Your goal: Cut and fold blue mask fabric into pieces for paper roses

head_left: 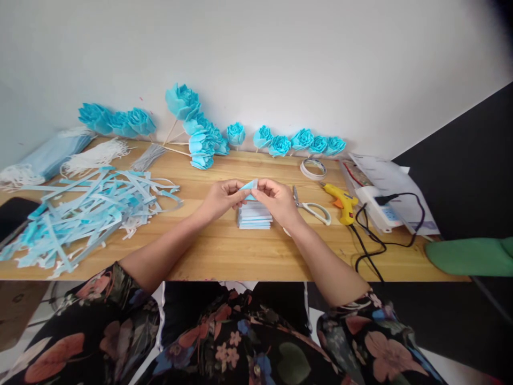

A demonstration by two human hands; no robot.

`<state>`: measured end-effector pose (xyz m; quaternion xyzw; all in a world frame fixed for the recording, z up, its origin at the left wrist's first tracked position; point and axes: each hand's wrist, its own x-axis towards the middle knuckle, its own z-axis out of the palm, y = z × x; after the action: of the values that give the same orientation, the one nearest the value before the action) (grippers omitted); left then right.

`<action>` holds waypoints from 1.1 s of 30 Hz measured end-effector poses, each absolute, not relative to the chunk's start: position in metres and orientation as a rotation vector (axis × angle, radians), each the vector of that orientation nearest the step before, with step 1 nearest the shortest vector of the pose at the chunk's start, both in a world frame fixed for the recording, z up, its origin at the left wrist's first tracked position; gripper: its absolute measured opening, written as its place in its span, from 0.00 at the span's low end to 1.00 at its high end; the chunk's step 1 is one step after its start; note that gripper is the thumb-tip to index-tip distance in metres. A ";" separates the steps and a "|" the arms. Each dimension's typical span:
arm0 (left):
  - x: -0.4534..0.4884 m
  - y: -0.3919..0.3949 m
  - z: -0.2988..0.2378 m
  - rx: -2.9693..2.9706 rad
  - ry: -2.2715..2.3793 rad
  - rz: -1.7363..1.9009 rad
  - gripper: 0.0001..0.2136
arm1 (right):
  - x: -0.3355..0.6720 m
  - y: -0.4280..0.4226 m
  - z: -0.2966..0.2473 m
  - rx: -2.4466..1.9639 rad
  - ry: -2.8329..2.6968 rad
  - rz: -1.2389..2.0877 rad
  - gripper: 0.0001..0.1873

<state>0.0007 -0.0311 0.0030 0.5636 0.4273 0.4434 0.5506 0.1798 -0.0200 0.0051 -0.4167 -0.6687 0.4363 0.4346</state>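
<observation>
Between my two hands is a small folded piece of blue and white mask fabric [250, 185]. My left hand [222, 197] pinches its left end between thumb and fingers. The right end is pinched by my right hand [277, 199]. Just beneath them on the table lies a stack of folded blue-white fabric pieces [255, 218], its top partly hidden by my hands. Scissors [315, 210] with white handles lie right beside my right hand, their blades partly behind it.
Cut blue and white strips [92, 214] heap at the left, near a phone [16, 216] and face masks [52, 155]. Blue fabric flowers [200, 128] line the wall. A tape roll [313, 169], yellow glue gun [341, 202], corded power strip [379, 208] and green object [468, 256] occupy the right.
</observation>
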 end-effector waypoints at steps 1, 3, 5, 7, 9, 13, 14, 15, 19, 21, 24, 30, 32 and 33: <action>0.000 -0.031 0.003 1.323 1.000 1.042 0.22 | 0.180 -0.020 0.005 -1.043 -1.663 1.087 0.11; 0.000 -0.032 0.004 1.307 0.982 1.034 0.21 | 0.180 -0.021 0.006 -1.046 -1.657 1.099 0.11; -0.001 -0.032 0.005 1.294 0.973 1.029 0.21 | 0.180 -0.021 0.007 -1.042 -1.649 1.117 0.11; -0.001 -0.032 0.007 1.292 0.964 1.005 0.21 | 0.181 -0.022 0.008 -1.038 -1.645 1.138 0.10; -0.001 -0.033 0.008 1.293 0.957 0.968 0.21 | 0.181 -0.022 0.008 -1.034 -1.650 1.152 0.11; 0.001 -0.035 0.010 1.293 0.966 0.919 0.22 | 0.182 -0.021 0.007 -1.037 -1.667 1.141 0.10; 0.002 -0.035 0.010 1.296 0.974 0.911 0.22 | 0.182 -0.021 0.006 -1.041 -1.668 1.138 0.10; 0.002 -0.035 0.009 1.300 0.981 0.906 0.21 | 0.182 -0.020 0.006 -1.042 -1.669 1.135 0.09; 0.002 -0.034 0.007 1.307 0.980 0.897 0.19 | 0.182 -0.020 0.005 -1.029 -1.672 1.128 0.10; 0.002 -0.034 0.006 1.296 0.963 0.896 0.18 | 0.182 -0.021 0.005 -1.030 -1.689 1.075 0.11; 0.002 -0.034 0.006 1.270 0.936 0.890 0.17 | 0.182 -0.024 0.007 -1.012 -1.770 0.903 0.08; 0.002 -0.036 0.008 1.188 0.854 0.909 0.17 | 0.184 -0.025 0.012 -0.872 -1.911 0.613 0.09; 0.002 -0.037 0.009 1.151 0.822 0.919 0.17 | 0.186 -0.024 0.011 -0.815 -1.942 0.550 0.12; 0.002 -0.037 0.009 1.134 0.809 0.926 0.16 | 0.186 -0.023 0.011 -0.798 -1.956 0.526 0.13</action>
<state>0.0019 -0.0374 0.0089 0.5031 0.3591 0.4107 0.6703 0.1864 -0.0231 0.0109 -0.3248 -0.7961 0.2139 0.4637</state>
